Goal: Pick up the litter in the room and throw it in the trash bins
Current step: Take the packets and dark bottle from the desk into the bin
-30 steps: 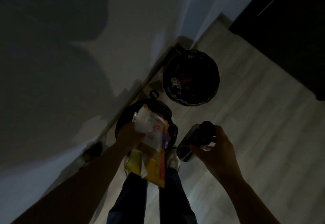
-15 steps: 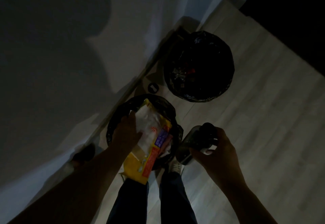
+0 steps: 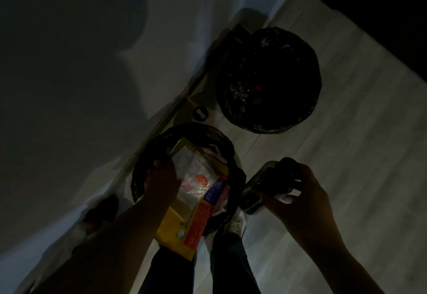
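The room is dim. My left hand grips a bundle of litter: a yellow carton with a clear plastic wrapper on top. The bundle hangs over the near trash bin, which is lined with a black bag. My right hand holds a dark bottle just right of that bin, tilted with its base toward me. A second, larger black-bagged bin stands farther away with some litter inside.
A white wall runs along the left, close behind both bins. A small dark round object lies on the pale wood floor between the bins. My legs and a shoe are below the near bin. A dark shape fills the top right.
The carton and wrapper have dropped from above the near bin down toward its opening, with my left hand following. My right hand and the bottle stayed beside the bin.
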Available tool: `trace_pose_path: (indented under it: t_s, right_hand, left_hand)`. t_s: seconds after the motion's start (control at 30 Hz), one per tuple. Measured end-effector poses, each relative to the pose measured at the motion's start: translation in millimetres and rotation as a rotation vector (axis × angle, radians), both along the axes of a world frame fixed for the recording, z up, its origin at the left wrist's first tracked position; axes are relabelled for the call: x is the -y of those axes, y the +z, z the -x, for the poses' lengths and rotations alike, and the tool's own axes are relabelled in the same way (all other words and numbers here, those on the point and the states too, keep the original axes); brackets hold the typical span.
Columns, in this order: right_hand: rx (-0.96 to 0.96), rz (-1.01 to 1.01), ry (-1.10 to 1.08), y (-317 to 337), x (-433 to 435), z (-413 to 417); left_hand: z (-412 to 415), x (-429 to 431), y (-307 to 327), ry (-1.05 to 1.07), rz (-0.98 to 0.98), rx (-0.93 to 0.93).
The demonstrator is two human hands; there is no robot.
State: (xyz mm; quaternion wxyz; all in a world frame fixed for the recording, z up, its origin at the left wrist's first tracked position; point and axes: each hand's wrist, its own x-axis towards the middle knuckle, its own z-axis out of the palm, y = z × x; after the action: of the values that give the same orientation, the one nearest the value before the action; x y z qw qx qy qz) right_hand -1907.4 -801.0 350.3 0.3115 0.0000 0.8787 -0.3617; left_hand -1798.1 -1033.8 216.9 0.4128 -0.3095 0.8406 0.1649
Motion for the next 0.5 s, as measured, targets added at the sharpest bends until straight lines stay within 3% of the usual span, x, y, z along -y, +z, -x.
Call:
trace_pose_path:
  t_s: [0.17,0.3,0.5]
  right_hand:
    - [-0.046,0.01,0.017,-11.0,-2.3,3.6]
    - [-0.091,0.019,0.038,-13.9,-2.5,8.9]
    - [-0.124,0.047,-0.008,-7.8,6.1,34.2]
  left_hand:
    - [-6.2,0.3,-14.4,-0.017,0.053,0.0]
    - [3.4,-4.1,-15.3,-0.232,0.224,0.039]
    - [33.5,-7.3,8.0,-0.152,0.133,0.052]
